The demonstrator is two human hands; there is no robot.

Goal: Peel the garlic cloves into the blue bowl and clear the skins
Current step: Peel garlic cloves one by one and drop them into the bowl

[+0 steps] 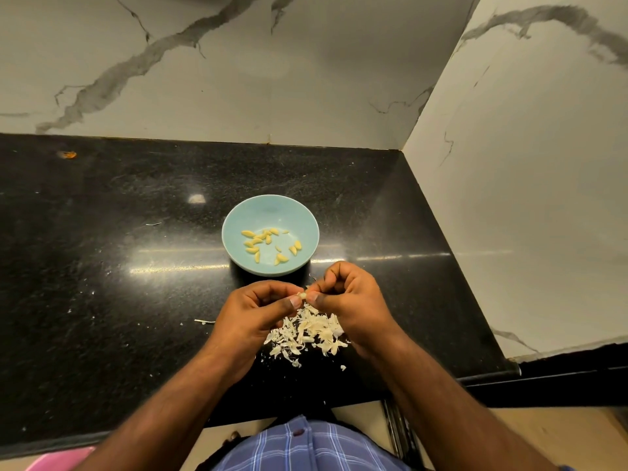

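The bowl (270, 234) holds peeled cloves (268, 245). Just in front of it, the left hand (253, 312) and right hand (350, 300) pinch one clove (302, 295) together above the skins (307, 333) on the worktop (102, 266).

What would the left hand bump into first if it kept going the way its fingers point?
Probably the right hand. The left hand points rightward at it, both pinching one garlic clove between their fingertips, so clove and right fingertips come first, above the skins.
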